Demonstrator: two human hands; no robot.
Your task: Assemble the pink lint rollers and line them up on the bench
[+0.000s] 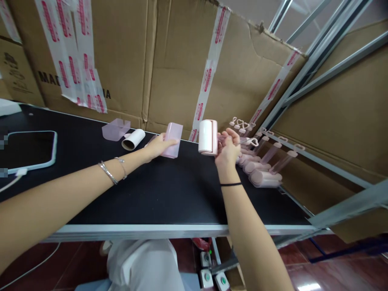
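Note:
My left hand [156, 147] is closed around a translucent pink lint roller cover [173, 139], held over the black tabletop. In my right hand [228, 149] is a lint roller [208, 137] with a white roll and pink head, its heart-shaped handle end pointing right. The roller and the cover are apart. Left of my left hand lie a loose white roll [133, 140] with a cardboard core and another translucent pink cover piece [115, 130]. Just beyond my right hand, several finished-looking pink lint rollers [265, 178] lie in a row with heart-shaped handle ends raised.
A phone [30, 149] in a light blue case lies at the left with a white cable [20, 173] plugged in. Taped cardboard [172, 60] walls the back. A metal frame [327, 72] rises at the right. Switch boxes [207, 278] sit below the table edge [145, 230].

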